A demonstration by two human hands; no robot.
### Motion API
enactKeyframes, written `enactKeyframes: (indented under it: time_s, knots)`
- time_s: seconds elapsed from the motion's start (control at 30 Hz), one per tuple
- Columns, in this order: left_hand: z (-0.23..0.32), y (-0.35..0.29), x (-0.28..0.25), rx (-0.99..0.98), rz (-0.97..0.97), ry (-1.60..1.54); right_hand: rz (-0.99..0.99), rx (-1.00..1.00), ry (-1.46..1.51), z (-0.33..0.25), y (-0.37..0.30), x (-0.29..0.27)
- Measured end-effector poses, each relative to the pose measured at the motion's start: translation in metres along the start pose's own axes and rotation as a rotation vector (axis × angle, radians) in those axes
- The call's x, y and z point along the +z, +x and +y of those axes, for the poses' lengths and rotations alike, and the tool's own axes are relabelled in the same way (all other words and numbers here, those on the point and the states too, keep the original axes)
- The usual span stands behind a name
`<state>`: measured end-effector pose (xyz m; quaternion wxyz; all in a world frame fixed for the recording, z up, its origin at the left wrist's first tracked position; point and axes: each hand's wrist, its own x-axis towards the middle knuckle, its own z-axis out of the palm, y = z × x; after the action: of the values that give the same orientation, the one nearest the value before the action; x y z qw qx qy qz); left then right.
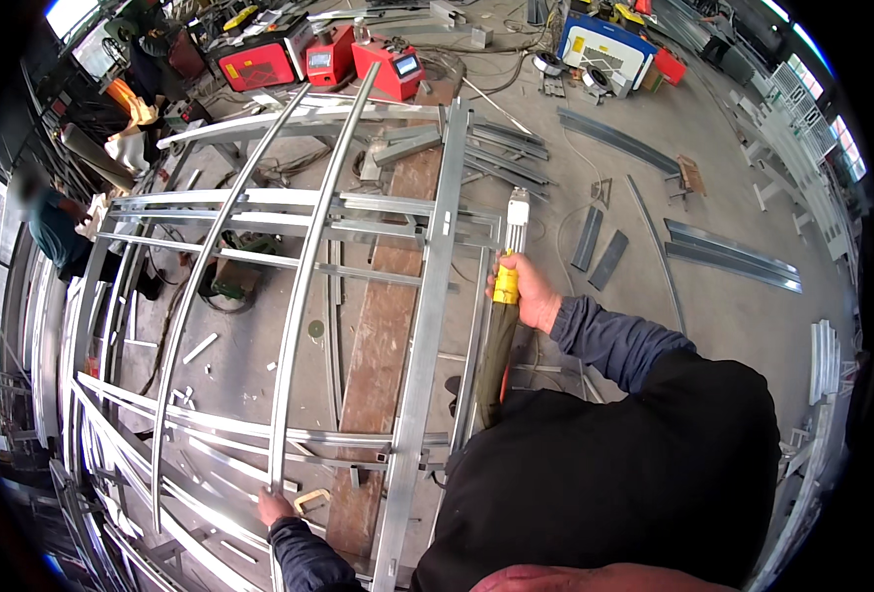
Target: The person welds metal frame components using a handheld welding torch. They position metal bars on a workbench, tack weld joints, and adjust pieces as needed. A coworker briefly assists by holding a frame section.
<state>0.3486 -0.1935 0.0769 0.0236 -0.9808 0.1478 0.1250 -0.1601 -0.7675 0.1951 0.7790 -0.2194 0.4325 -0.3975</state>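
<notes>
My right hand (533, 292) is wrapped round the yellow body of a welding gun (505, 281). Its pale metal head points away from me, and a thick dark sheathed cable (495, 360) runs back towards my body. At the lower left my left hand (277, 507) is closed on the near end of a long, slightly curved metal tube (304, 286). That tube lies across the crossbars of a large silver metal frame (425, 345). A second curved tube (213, 259) lies to its left.
A rusty brown beam (368, 380) lies under the frame. Red machines (256, 63) and a blue-and-white machine (607, 56) stand at the back. Steel channels (733, 257) lie on the floor at right. Another person (62, 232) stands at far left. A yellow clamp (311, 498) is near my left hand.
</notes>
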Motion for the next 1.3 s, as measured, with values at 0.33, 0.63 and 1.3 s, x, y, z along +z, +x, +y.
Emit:
enactKeyframes:
  time_s: [0.33, 0.63, 1.3]
  knots:
    - [0.159, -0.196, -0.043, 0.213, -0.139, -1.029, 0.046, 0.031, -0.003, 0.019, 0.020, 0.020]
    - [0.362, -0.275, -0.062, 0.784, -0.305, -0.865, -0.180, 0.140, 0.044, 0.058, 0.006, 0.103]
    - [0.287, -0.372, -0.137, 0.513, -0.347, -0.586, -0.179, 0.691, 0.284, 0.153, -0.092, -0.017]
